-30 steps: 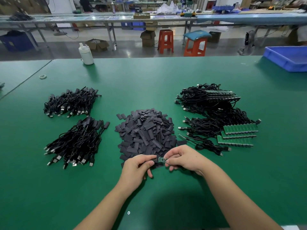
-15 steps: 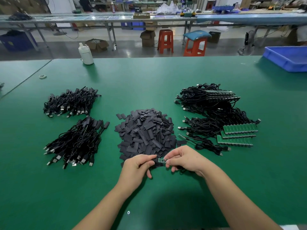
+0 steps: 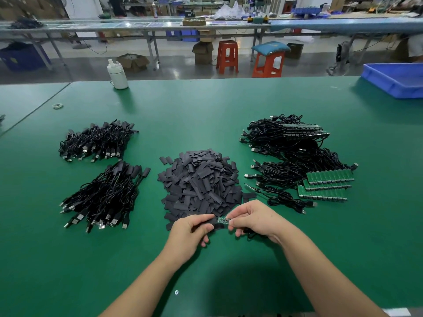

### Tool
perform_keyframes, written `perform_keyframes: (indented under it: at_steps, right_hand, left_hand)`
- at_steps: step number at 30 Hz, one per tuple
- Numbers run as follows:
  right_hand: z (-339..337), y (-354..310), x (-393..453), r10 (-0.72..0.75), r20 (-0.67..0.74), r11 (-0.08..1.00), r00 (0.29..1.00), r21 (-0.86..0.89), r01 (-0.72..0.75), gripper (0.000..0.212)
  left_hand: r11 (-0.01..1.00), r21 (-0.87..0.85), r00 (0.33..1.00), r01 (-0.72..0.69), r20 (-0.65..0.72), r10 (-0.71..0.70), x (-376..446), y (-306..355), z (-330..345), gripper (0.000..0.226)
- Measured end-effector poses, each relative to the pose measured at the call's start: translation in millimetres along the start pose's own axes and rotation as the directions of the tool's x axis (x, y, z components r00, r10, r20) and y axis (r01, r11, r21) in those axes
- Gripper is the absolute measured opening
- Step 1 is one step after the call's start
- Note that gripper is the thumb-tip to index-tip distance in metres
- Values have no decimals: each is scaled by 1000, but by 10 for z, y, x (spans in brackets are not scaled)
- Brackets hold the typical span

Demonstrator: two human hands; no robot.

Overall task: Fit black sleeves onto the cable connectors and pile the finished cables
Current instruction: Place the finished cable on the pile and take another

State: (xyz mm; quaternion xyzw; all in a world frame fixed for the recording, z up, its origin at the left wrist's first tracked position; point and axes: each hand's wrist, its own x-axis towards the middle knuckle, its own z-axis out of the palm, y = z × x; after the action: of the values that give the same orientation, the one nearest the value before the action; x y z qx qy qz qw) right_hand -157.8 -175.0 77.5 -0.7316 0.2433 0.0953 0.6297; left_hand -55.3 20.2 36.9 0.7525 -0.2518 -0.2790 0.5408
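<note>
Beyond the green worktable [image 3: 206,106] lies a glossy grey floor [image 3: 174,69], where two orange stools [image 3: 227,56], one topped by a teal cushion [image 3: 271,47], stand among open cardboard boxes [image 3: 134,61] in front of a long metal-legged bench [image 3: 142,26] cluttered with bins and bags.

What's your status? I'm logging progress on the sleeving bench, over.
Left hand pinching black sleeve. Right hand pinching green connector board, sleeve partly on. Nothing in the way.

matt black sleeves [image 3: 201,184], green matt table [image 3: 206,115], glossy plastic stool [image 3: 227,56]
</note>
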Motion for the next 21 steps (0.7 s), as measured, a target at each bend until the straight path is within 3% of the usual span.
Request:
perform_keyframes:
  at_steps: [8, 21]
  right_hand:
    - [16, -25, -6, -1, -3, 1000, 1000, 21, 1, 13]
    - [27, -7, -32, 7, -10, 998, 1000, 56, -6, 16]
  left_hand:
    - [990, 94, 991, -102, -77, 110, 4, -15, 1, 28]
    - [842, 430, 943, -325, 79, 323, 5, 116, -58, 28]
